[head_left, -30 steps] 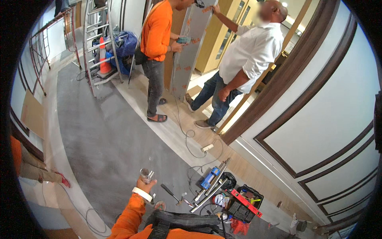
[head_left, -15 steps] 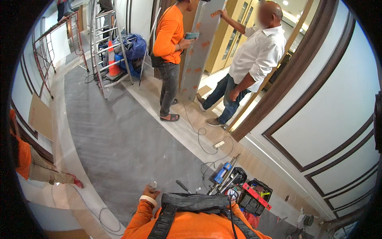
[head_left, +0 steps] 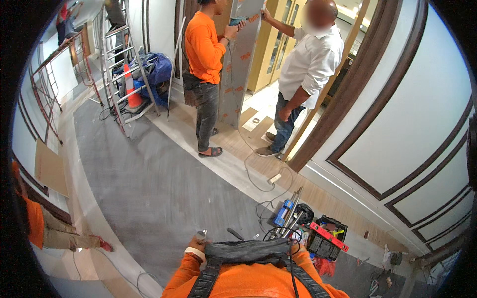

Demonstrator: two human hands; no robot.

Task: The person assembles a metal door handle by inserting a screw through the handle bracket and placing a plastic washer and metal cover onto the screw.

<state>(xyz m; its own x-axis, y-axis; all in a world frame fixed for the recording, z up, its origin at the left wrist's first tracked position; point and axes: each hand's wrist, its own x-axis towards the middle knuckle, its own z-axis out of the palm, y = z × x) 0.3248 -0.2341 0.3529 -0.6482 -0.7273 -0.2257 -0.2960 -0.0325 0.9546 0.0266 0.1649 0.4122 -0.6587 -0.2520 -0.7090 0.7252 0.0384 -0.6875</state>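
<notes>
My left hand is closed around a small silvery cylinder with a thin tip, whose exact kind I cannot make out. Only part of my right hand shows beside the black chest bag; its fingers are hidden. Close by it, a black cable loops out over the bag. Just ahead of the bag lies a dark tool handle. Near my right hand are a blue tool, metal rods and a black toolbox with a red spirit level across it.
A person in orange points a power drill at a grey wrapped panel, which a person in white steadies. A power cord runs to a socket strip. Farther left stand a stepladder, a traffic cone and scaffolding.
My view has shifted slightly. My left hand sits closer to the bag, still gripping the small cylinder. The co-worker has raised the drill to the panel; the person in white has drawn a foot back.
</notes>
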